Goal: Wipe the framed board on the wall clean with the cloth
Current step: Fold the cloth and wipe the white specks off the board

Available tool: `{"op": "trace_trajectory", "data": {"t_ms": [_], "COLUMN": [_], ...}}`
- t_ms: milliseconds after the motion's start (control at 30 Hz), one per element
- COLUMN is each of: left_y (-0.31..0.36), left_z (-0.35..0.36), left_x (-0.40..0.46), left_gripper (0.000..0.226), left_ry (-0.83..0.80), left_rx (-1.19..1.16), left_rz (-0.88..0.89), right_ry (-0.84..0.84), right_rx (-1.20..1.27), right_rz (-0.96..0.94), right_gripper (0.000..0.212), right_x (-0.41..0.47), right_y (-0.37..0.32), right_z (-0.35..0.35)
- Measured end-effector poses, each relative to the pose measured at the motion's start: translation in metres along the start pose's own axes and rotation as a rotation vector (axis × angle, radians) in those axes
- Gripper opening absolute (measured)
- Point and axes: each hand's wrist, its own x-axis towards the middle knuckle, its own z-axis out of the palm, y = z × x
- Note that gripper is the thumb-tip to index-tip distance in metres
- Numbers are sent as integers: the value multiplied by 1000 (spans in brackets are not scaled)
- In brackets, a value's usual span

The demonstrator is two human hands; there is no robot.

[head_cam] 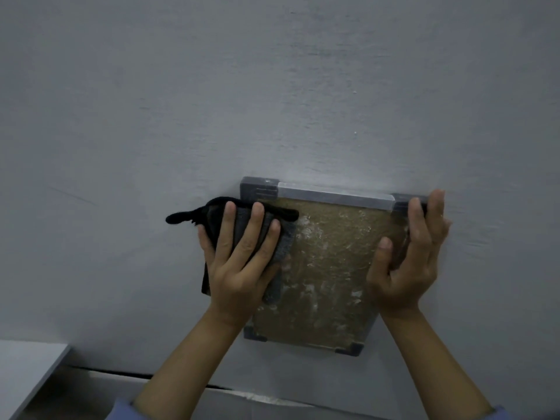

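Note:
A small framed board (330,268) hangs on the pale wall, with a brownish surface streaked by white smears and grey corner pieces. My left hand (239,262) lies flat with spread fingers on a dark grey and black cloth (218,216), pressing it against the board's upper left edge and the wall beside it. My right hand (409,256) grips the board's right edge near the top corner, fingers over the frame and thumb on the front face. Both forearms reach up from the bottom of the view.
The pale grey wall (272,101) fills most of the view. At the lower left is the corner of a white surface (27,368). Below the board runs a dark seam with a pale ledge (212,398) under it.

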Motion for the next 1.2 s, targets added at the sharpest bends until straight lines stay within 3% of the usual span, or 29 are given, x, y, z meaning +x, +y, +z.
{"op": "trace_trajectory", "data": {"t_ms": [133, 333, 400, 500, 600, 800, 1033, 1200], "left_y": [-8, -27, -26, -13, 3, 5, -24, -18], "left_z": [-1, -18, -23, -22, -10, -4, -4, 0], "left_x": [-1, -5, -4, 5, 19, 13, 31, 21], "left_gripper": [42, 34, 34, 33, 43, 53, 61, 54], "left_ry": [17, -86, -63, 70, 55, 48, 36, 33], "left_rx": [-68, -137, -153, -159, -32, 187, -56, -122], "left_rz": [104, 357, 292, 23, -65, -9, 186, 123], "right_ry": [0, -8, -10, -4, -10, -3, -5, -1], "right_rx": [-5, -5, -1, -3, -11, -16, -9, -6], "right_rz": [-3, -8, -13, -23, -14, -33, -33, -23], "right_gripper": [42, 42, 43, 43, 43, 57, 53, 44], "right_x": [0, 1, 1, 0, 1, -1, -2, -2], "right_y": [0, -1, -1, 0, 0, 1, 3, 4], "right_z": [0, -2, -3, -3, -3, -2, -1, 0]}}
